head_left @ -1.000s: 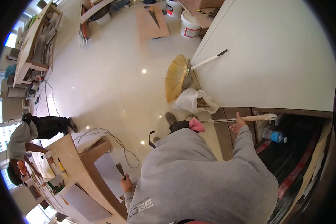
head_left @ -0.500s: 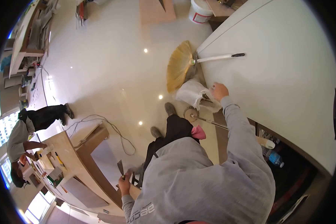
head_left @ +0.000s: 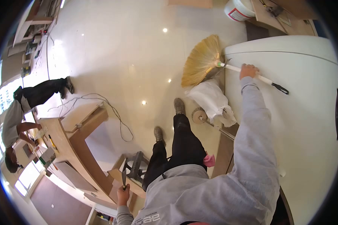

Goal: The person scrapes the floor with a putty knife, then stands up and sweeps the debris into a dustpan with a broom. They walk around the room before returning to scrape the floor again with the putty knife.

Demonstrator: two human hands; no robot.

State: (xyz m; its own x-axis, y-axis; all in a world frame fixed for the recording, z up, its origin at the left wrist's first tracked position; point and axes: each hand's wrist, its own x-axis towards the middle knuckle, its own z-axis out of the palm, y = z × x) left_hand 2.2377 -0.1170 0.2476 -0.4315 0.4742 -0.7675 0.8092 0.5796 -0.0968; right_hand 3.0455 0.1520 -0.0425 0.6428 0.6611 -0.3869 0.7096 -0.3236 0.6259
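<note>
the head camera looks forward and down, the wearer's torso close at six o'clock, floor farther at twelve

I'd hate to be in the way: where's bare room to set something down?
Widest: the floor between cables and broom, beyond the shoes. A smaller patch lies between the left shoe and the cables. Crowded: beside the panel, where broom, bag and pole bunch together, and the bench, strewn with tools.

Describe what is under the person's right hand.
The broom's white handle shows on both sides of the right hand; the stretch beneath the hand is covered, so cannot be seen.
</note>
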